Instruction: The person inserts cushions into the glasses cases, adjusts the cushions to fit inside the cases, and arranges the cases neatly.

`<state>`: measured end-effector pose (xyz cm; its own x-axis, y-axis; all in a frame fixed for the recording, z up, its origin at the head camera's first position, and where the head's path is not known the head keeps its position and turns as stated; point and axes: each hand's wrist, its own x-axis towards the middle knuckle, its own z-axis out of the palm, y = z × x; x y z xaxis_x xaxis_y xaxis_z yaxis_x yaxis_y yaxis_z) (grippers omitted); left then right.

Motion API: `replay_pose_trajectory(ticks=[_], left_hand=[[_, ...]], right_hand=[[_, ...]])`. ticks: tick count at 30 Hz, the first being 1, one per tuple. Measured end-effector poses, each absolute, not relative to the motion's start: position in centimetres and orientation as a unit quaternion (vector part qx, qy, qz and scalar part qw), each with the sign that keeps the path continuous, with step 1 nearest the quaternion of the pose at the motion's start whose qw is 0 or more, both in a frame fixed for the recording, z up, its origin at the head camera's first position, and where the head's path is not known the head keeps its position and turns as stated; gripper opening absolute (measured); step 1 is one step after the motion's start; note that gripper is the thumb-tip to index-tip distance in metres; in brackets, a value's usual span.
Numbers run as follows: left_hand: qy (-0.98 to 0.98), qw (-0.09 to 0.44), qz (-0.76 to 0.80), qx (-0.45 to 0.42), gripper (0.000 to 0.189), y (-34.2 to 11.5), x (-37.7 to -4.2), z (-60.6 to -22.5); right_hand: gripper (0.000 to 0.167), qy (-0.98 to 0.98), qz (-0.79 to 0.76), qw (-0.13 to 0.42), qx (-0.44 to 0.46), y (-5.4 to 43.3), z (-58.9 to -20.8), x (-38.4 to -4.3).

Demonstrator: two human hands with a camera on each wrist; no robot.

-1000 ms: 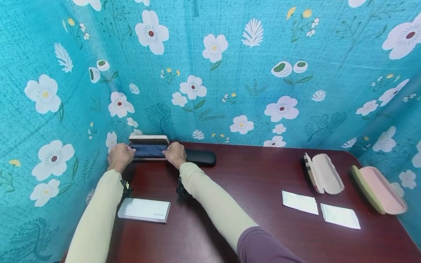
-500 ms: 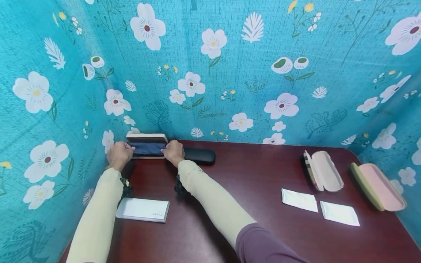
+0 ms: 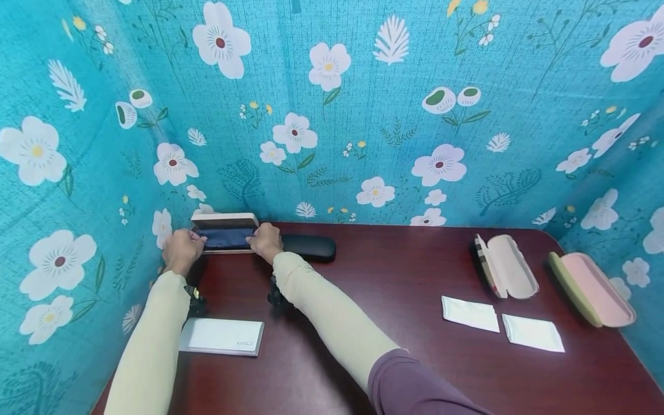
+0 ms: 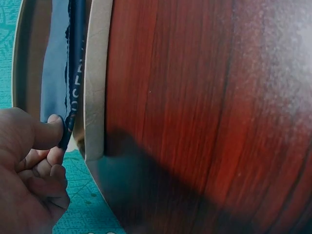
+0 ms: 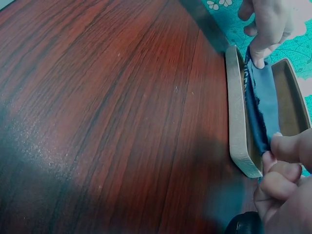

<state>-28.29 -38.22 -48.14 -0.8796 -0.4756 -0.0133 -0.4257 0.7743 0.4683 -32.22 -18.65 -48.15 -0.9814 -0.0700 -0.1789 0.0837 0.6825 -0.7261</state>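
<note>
A folded dark blue cloth (image 3: pixel 226 238) with pale printed lettering is stretched between my two hands. My left hand (image 3: pixel 183 251) pinches its left end between thumb and fingers, and my right hand (image 3: pixel 267 242) pinches the right end. Beneath and around the cloth is an open beige glasses case (image 3: pixel 225 219), its lid raised against the curtain. In the right wrist view the cloth (image 5: pixel 265 95) lies lengthwise within the case's rim (image 5: pixel 237 112). Close beside my right hand lies a closed black glasses case (image 3: pixel 309 246).
A white box (image 3: pixel 223 337) with small lettering lies in front of my arms. Two folded white cloths (image 3: pixel 470 314) rest on the right, near an open case with pink lining (image 3: pixel 510 268) and an open green case (image 3: pixel 596 291). A floral curtain (image 3: pixel 332 115) borders the table.
The head view has shifted slightly. Both hands keep their pinch on the cloth at the beige glasses case; its position there looks nearly the same.
</note>
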Motion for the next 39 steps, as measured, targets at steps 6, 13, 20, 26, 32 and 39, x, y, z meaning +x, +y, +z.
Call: replay_pose_trajectory(ticks=[6, 13, 20, 26, 32, 39], left_hand=[[-0.944, 0.056, -0.222, 0.237, 0.032, -38.3, -28.6, -48.5], [-0.943, 0.049, -0.230, 0.238, 0.029, -38.6, -28.5, -48.6], [-0.965, 0.013, -0.209, 0.157, 0.037, -39.2, -28.3, -48.0], [-0.977, -0.062, -0.174, 0.102, 0.041, -39.6, -28.4, -47.4], [-0.983, -0.058, -0.156, 0.072, 0.043, -39.5, -28.1, -47.1], [-0.981, 0.127, -0.142, 0.048, 0.049, -37.0, -27.7, -46.5]], right_hand=[[0.053, 0.909, -0.398, 0.122, -0.031, -18.6, -48.4, -32.5], [0.049, 0.908, -0.396, 0.115, -0.072, -18.2, -48.4, -31.6], [0.031, 0.909, -0.389, 0.108, -0.108, -17.6, -48.2, -31.0], [0.034, 0.930, -0.325, 0.076, -0.155, -16.9, -48.4, -31.2], [0.031, 0.922, -0.328, 0.037, -0.202, -16.1, -49.0, -31.3], [0.039, 0.890, -0.346, -0.123, -0.270, -15.2, -49.2, -31.7]])
